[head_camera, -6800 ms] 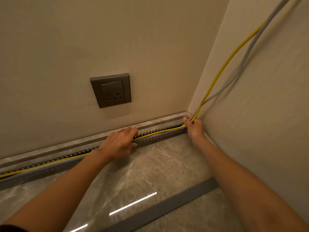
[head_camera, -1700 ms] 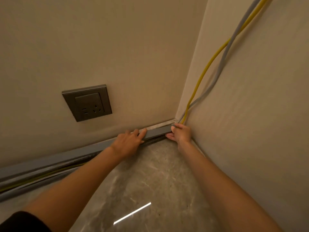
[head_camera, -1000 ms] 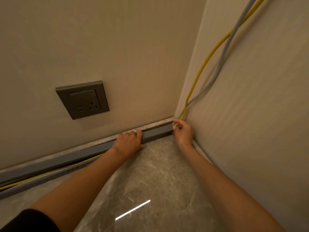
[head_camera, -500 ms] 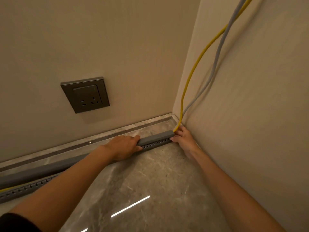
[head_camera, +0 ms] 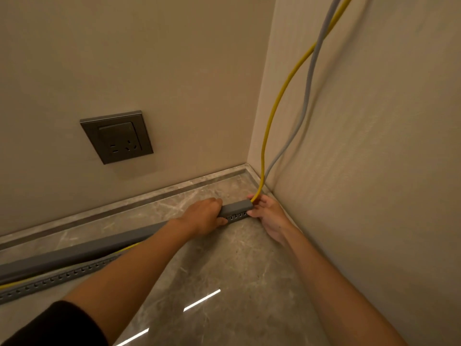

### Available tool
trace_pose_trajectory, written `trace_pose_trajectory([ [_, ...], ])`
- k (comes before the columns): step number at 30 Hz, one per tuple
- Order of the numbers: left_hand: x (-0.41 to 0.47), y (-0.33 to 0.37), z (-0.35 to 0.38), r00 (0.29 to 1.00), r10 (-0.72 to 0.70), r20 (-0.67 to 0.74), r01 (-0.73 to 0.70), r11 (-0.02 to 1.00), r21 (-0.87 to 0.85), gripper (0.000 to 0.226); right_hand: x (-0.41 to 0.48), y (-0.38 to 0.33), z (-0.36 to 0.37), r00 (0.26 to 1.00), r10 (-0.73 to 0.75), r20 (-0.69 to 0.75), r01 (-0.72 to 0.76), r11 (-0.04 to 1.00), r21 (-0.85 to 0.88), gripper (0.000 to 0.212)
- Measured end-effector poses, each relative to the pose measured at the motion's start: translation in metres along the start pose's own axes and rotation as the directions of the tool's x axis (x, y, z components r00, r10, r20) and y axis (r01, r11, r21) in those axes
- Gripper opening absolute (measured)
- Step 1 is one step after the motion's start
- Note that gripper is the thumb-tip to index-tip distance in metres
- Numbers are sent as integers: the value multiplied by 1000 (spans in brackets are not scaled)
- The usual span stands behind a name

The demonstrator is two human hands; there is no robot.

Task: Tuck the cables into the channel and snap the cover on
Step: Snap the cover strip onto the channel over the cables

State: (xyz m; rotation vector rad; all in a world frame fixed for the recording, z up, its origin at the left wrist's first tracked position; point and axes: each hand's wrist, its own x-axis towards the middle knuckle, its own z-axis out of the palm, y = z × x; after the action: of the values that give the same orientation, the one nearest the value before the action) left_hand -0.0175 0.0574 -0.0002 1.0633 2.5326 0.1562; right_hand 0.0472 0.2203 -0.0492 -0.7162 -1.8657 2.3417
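Presently: grey cover (head_camera: 74, 253) over perforated channel (head_camera: 50, 280), yellow cable (head_camera: 269, 121) exiting beside it; left hand (head_camera: 203, 217) curled over the cover, right hand (head_camera: 268, 213) loosely cupping its end.

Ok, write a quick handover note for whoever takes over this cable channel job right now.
Left hand grips the grey cover near its corner end, pressing it onto the channel.
Right hand holds the cover's end, where the yellow cable and grey cable exit up the wall.
Done: cover looks seated at the corner end.
Left: further left the cover sits raised, with yellow cable showing in the gap. Tuck it in and snap the cover down along the rest.
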Motion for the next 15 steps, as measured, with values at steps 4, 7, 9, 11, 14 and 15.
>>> trace_pose_trajectory([
  [4,7,-2,-1,997,-64,-40,56,981,-184,33,-1,-2,-1,1000,25,4,-25,995,98,38],
  [7,9,-6,-3,993,-100,-64,78,958,-276,30,-2,-7,3,1000,22,21,-25,993,112,28],
  [9,10,-7,-6,992,-100,-73,71,941,-331,25,-2,-10,2,997,53,58,-60,990,125,21],
  [11,12,-9,-8,992,-93,-82,53,916,-398,16,-3,-9,1,990,109,88,-123,978,171,15],
  [14,13,-13,-8,990,-98,-104,40,889,-456,15,-5,-5,1,989,104,103,-126,963,239,14],
  [15,14,-13,-8,989,-94,-112,32,888,-459,18,-5,-4,1,990,92,106,-115,964,241,16],
])
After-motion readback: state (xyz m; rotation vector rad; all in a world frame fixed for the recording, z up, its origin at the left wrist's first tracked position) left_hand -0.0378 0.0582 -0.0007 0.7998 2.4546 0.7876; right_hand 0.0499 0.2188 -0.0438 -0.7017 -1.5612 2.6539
